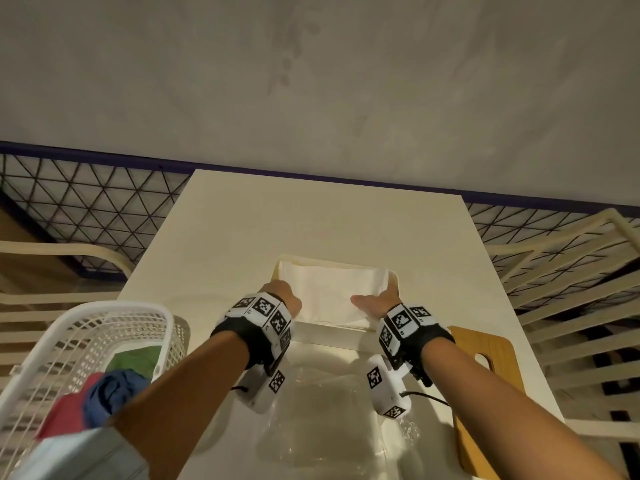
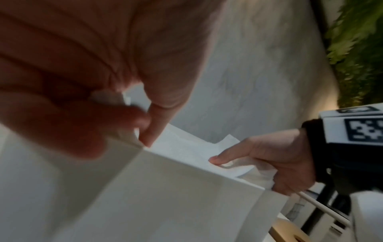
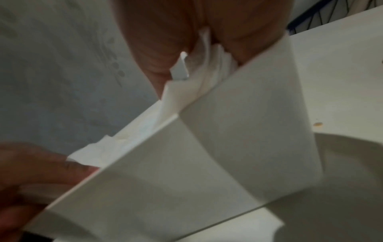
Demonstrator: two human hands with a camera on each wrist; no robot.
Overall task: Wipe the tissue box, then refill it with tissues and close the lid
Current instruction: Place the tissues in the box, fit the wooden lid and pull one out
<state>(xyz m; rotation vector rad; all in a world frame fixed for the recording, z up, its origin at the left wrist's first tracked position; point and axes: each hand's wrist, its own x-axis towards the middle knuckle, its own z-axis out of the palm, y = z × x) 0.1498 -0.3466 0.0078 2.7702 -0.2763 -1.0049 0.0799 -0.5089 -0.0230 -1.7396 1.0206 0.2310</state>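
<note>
At the left edge of the bench (image 1: 214, 237) a white basket (image 1: 45, 355) overhangs the corner, with red, blue and green cloths (image 1: 104, 389) bundled inside it. Between the basket and the middle there is a strip of bare bench top.

The tissue box (image 1: 325, 332) stands near the middle of the bench, its top open and a stack of white tissues (image 1: 329, 289) filling the opening right up to the rim. The left hand (image 1: 282, 299) is at the box's left end, thumb and fingers pinching the tissue edge at the near-left corner, as the left wrist view shows (image 2: 145, 134). The right hand (image 1: 379, 299) is at the right end; its thumb lies across the top of the tissues and its fingers are curled round their edge where they bunch at the box wall (image 3: 207, 78). So both hands are grasping tissues, 1 at each end.

In front of the box a sheet of clear plastic wrap (image 1: 322, 410) lies crumpled on the bench. To the right, a wooden lid (image 1: 485, 368) with a slot cut in it lies flat near the bench's right edge, just beside the right wrist.

Beyond the box the bench is open to its far edge, which meets a grey wall (image 1: 311, 81). Cream slatted chairs (image 1: 571, 271) stand off both sides.
</note>
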